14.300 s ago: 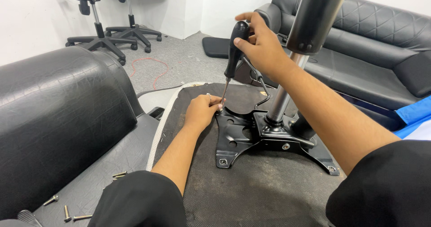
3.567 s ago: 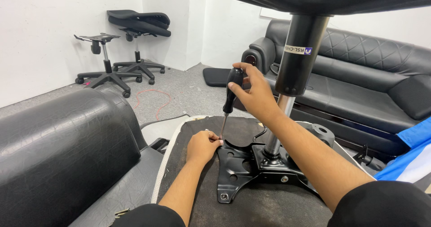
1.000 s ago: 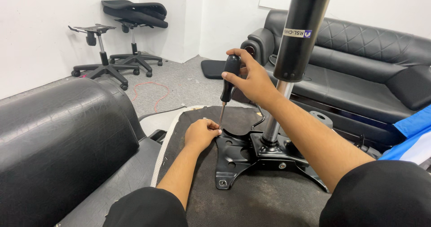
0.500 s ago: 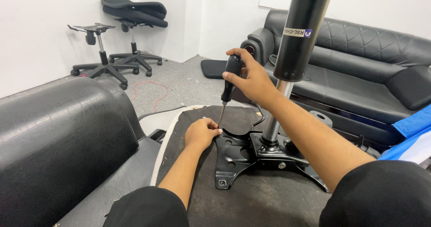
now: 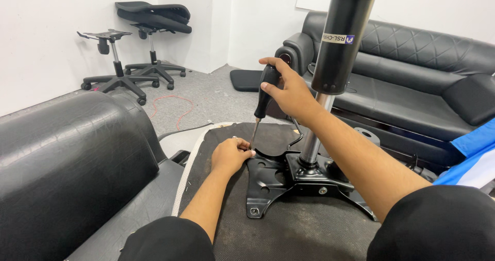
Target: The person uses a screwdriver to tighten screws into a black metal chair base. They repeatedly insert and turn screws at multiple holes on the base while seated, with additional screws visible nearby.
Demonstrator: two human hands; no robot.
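- The right hand (image 5: pixel 289 93) has its fingers clamped on the screwdriver (image 5: pixel 262 102), upright over the metal plate's (image 5: pixel 289 181) front-left corner.
- The left hand (image 5: pixel 232 155) has its fingers pinched together at the tip.
- The screwdriver looks light and stiff; its thick handle is best gripped.

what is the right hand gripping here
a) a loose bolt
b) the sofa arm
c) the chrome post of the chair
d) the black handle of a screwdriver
d: the right hand wraps the black handle of the screwdriver, whose tip points down at a corner of the black metal plate, where the left hand steadies it.
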